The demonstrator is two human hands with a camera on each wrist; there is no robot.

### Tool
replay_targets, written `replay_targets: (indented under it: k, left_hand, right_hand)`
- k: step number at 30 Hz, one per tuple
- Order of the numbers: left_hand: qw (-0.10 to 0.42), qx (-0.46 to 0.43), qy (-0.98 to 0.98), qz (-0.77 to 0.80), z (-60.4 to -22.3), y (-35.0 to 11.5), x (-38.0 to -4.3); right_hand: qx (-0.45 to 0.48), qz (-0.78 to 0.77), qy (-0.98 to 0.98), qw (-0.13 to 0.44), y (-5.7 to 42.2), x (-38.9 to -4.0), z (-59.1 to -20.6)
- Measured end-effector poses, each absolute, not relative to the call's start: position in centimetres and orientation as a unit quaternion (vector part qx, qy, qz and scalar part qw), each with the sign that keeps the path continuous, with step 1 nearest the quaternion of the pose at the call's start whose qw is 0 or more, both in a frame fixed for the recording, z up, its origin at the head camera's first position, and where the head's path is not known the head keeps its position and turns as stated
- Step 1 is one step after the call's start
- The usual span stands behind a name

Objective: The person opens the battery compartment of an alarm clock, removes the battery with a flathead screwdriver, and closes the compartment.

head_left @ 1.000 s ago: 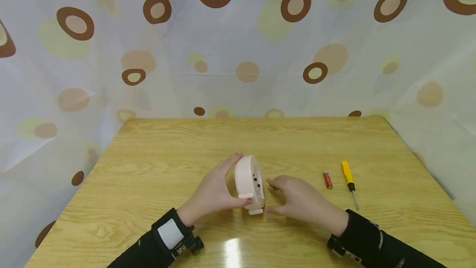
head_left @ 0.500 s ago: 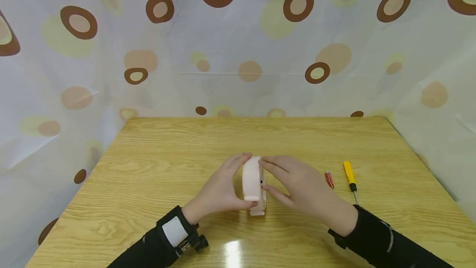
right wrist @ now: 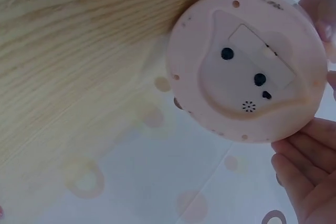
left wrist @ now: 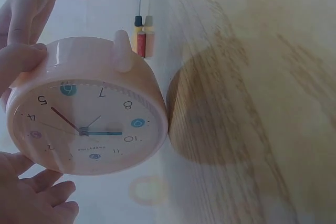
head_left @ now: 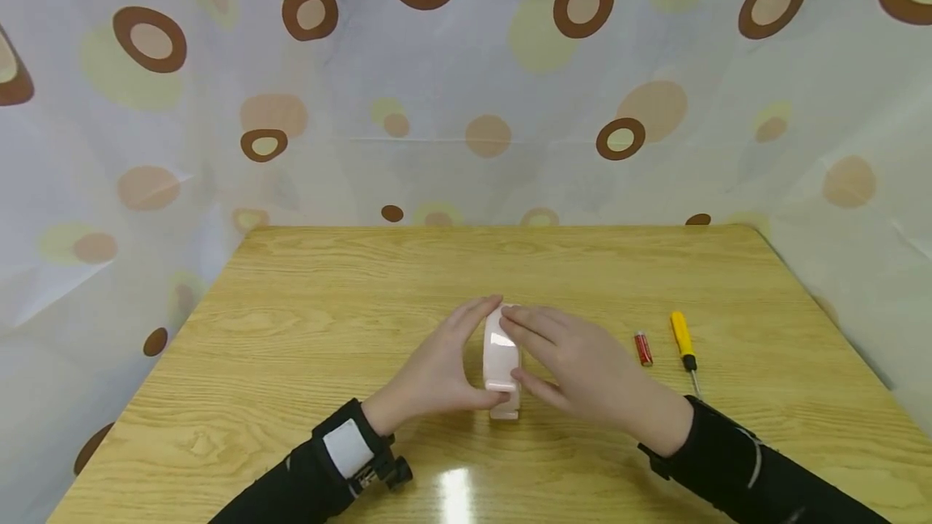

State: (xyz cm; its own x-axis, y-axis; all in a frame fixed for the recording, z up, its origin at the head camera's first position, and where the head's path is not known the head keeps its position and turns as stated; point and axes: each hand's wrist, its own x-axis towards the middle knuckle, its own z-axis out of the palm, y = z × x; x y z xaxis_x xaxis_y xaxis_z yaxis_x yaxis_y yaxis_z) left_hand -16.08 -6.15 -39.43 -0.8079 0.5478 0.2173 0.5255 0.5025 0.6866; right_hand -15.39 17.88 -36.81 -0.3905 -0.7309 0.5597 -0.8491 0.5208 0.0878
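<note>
A round pink alarm clock [head_left: 501,354] stands on edge on the table. In the left wrist view its dial [left wrist: 86,124] shows hands and numbers; in the right wrist view its back [right wrist: 247,72] shows two black knobs and a battery cover. My left hand [head_left: 429,366] holds it, thumb on the near side of the rim and fingers on the far side. My right hand [head_left: 582,366] lies over the upper rim from the right, its fingers and thumb against the clock, thumb apart from the fingers.
To the right on the wooden table [head_left: 328,281] lie a red battery [head_left: 643,348] and a screwdriver [head_left: 683,340] with a yellow handle. A patterned sheet [head_left: 437,87] hangs behind the table.
My right hand has come in from beside the clock and now touches its rim. The clock has turned so its back has gone from the head view, and shifted slightly right.
</note>
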Motion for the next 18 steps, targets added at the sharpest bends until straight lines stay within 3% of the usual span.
replay_targets:
  k: [8,18]
  left_hand:
    - [0.078,0.282,0.859,0.42,-40.3,-6.6,-17.1]
    - [0.224,0.256,0.816,0.467,-42.0,-6.6,-18.8]
  right_hand:
    - [0.449,0.099,-0.85,0.256,17.8,-15.2,-36.2]
    - [0.452,0.119,-0.847,0.255,18.1,-15.3,-36.6]
